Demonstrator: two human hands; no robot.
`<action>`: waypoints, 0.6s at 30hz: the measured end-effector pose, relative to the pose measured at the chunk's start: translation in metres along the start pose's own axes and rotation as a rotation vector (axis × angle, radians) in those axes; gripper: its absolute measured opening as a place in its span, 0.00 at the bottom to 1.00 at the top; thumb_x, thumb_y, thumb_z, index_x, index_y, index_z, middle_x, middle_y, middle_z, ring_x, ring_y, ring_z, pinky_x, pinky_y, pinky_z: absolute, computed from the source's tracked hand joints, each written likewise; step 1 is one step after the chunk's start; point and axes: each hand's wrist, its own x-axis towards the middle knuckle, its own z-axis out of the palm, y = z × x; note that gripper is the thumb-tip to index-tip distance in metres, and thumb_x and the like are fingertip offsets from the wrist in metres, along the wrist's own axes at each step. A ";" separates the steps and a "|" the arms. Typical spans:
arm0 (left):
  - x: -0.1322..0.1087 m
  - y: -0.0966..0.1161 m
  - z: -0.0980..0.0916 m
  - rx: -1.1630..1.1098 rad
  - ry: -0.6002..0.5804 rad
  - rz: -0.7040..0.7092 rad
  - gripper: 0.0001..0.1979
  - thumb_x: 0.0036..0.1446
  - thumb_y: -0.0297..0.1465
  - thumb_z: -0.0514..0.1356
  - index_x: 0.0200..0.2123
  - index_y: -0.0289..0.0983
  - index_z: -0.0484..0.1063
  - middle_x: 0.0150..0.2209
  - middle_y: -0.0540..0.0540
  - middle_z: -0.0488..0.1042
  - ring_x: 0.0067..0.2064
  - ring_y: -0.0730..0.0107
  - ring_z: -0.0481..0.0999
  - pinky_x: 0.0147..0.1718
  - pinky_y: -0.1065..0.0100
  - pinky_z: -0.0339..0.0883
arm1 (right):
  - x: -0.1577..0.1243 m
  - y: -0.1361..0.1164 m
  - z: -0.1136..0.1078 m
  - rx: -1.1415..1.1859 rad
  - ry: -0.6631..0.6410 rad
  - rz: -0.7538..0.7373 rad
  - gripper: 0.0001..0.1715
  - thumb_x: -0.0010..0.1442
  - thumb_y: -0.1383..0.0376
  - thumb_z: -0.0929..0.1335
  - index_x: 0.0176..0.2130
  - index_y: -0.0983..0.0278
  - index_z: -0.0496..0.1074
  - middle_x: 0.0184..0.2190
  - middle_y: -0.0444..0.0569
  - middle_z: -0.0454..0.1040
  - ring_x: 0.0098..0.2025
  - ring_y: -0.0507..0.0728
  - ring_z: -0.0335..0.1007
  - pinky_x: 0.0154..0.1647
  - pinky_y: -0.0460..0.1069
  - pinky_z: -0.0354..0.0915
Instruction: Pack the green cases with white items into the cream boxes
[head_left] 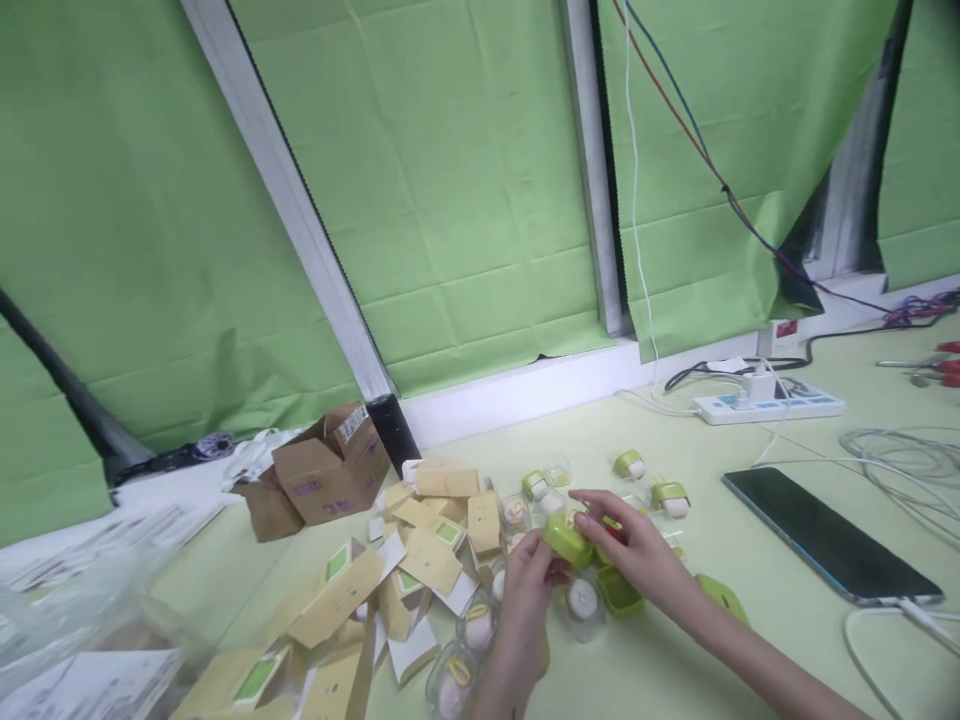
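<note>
Both hands meet low in the middle of the view, just above the pale green tabletop (750,600). The left hand (525,580) comes up from below, and its grip is closed on the left end of a small green plastic case (566,540). The right hand (637,555) reaches in from the right, with its fingers (589,500) curled over the top of the same case, so its grip is clenched on it too. The case is held between the two hands, a little off the surface.

Right under the hands lie a clear plastic shell (583,600) with a white round piece inside and an open green tray (619,592). Two green-and-white units (670,497) sit just beyond the right hand. To the left spreads a heap of small kraft paper cartons (431,555), and a larger cardboard box (330,470) stands behind it. On the right lie a dark tablet (829,535) and, farther back, a white power strip (769,405).
</note>
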 end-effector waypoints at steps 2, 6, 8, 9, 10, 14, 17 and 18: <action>-0.001 -0.001 -0.002 -0.052 -0.004 -0.024 0.18 0.42 0.45 0.65 0.28 0.34 0.75 0.21 0.50 0.69 0.23 0.76 0.64 0.24 0.73 0.58 | 0.001 0.001 0.000 0.026 0.014 -0.012 0.21 0.59 0.52 0.62 0.45 0.62 0.70 0.38 0.49 0.74 0.39 0.58 0.70 0.36 0.50 0.66; 0.001 0.001 -0.009 -0.031 -0.043 -0.042 0.17 0.39 0.41 0.67 0.25 0.32 0.76 0.20 0.49 0.70 0.23 0.76 0.63 0.24 0.73 0.58 | 0.002 0.005 -0.001 -0.033 -0.063 -0.005 0.16 0.57 0.54 0.64 0.33 0.63 0.72 0.32 0.48 0.75 0.35 0.58 0.71 0.34 0.50 0.66; 0.001 0.003 -0.012 -0.012 -0.054 -0.034 0.15 0.37 0.38 0.69 0.24 0.32 0.77 0.20 0.48 0.71 0.24 0.74 0.65 0.26 0.73 0.59 | 0.000 0.007 0.001 -0.075 -0.075 0.007 0.16 0.57 0.54 0.64 0.30 0.63 0.70 0.25 0.45 0.73 0.26 0.54 0.67 0.25 0.48 0.63; 0.001 0.004 -0.012 -0.004 -0.056 -0.031 0.14 0.36 0.38 0.69 0.23 0.31 0.77 0.20 0.47 0.72 0.25 0.73 0.66 0.27 0.72 0.60 | -0.001 0.007 0.002 -0.082 -0.066 0.008 0.16 0.57 0.54 0.63 0.29 0.63 0.69 0.23 0.44 0.72 0.22 0.53 0.64 0.21 0.47 0.60; 0.001 0.004 -0.013 0.000 -0.058 -0.029 0.14 0.35 0.38 0.70 0.22 0.31 0.77 0.20 0.47 0.72 0.25 0.72 0.67 0.28 0.72 0.61 | -0.002 0.008 0.003 -0.081 -0.051 0.003 0.16 0.57 0.54 0.63 0.28 0.63 0.67 0.21 0.42 0.70 0.19 0.51 0.61 0.19 0.46 0.57; -0.001 0.002 -0.011 -0.004 -0.054 -0.045 0.14 0.36 0.38 0.69 0.22 0.32 0.77 0.22 0.46 0.74 0.27 0.71 0.70 0.31 0.70 0.63 | -0.007 0.010 0.007 -0.061 -0.028 -0.038 0.16 0.57 0.54 0.63 0.25 0.62 0.63 0.18 0.41 0.67 0.19 0.50 0.58 0.18 0.45 0.56; -0.002 0.000 -0.011 -0.012 -0.072 -0.081 0.14 0.37 0.37 0.69 0.24 0.31 0.77 0.23 0.45 0.74 0.27 0.70 0.71 0.33 0.70 0.64 | -0.006 0.010 0.006 -0.076 -0.091 -0.035 0.16 0.58 0.54 0.63 0.26 0.63 0.64 0.19 0.41 0.66 0.20 0.51 0.59 0.19 0.45 0.56; -0.003 0.001 -0.011 -0.016 -0.081 -0.092 0.14 0.37 0.37 0.69 0.24 0.31 0.77 0.23 0.45 0.74 0.28 0.70 0.71 0.32 0.70 0.65 | -0.005 0.010 0.004 -0.084 -0.112 -0.029 0.16 0.58 0.54 0.63 0.26 0.63 0.65 0.20 0.42 0.67 0.21 0.51 0.59 0.19 0.45 0.56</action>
